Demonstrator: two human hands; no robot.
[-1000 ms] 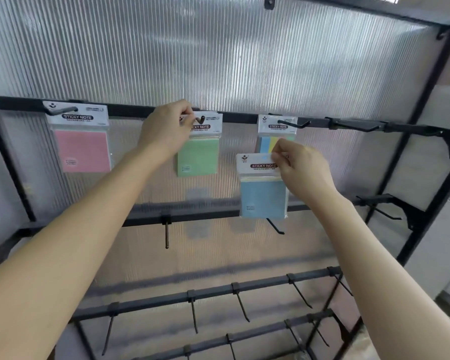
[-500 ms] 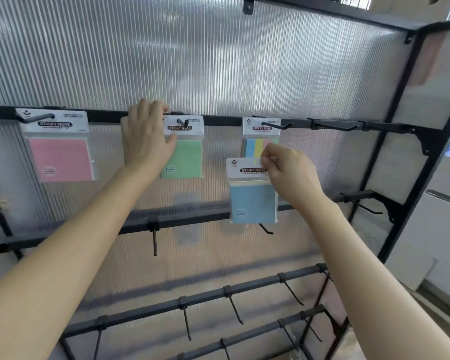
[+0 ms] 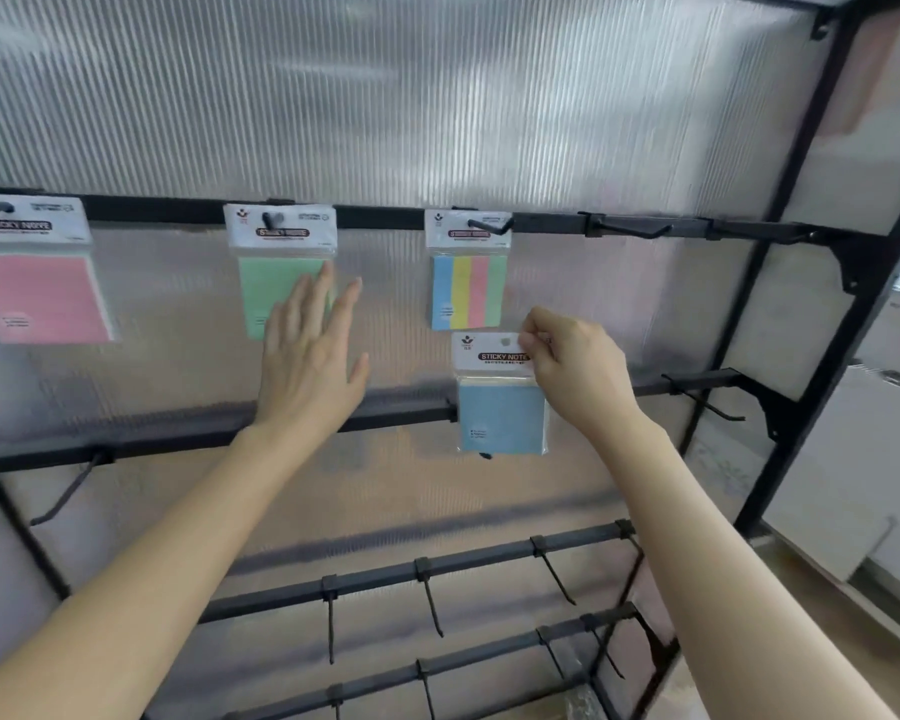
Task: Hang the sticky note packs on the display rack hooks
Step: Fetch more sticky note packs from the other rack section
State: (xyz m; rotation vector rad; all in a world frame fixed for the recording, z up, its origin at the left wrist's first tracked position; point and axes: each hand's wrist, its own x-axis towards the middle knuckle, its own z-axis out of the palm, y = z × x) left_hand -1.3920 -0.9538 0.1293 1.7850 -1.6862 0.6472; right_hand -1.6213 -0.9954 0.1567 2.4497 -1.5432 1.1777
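Head view: my right hand (image 3: 575,374) pinches the blue pack (image 3: 501,419) by its header, left hand (image 3: 307,366) spread, empty; I'd square its hole to the free hook (image 3: 635,232), rack's upper right.

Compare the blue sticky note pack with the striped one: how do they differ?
The striped pack hangs on a hook; the blue pack is on no hook, pinched at its header by the right hand. The striped pack shows four colour bands; the blue pack is one colour. The blue pack sits lower than the striped pack. Both have white printed headers.
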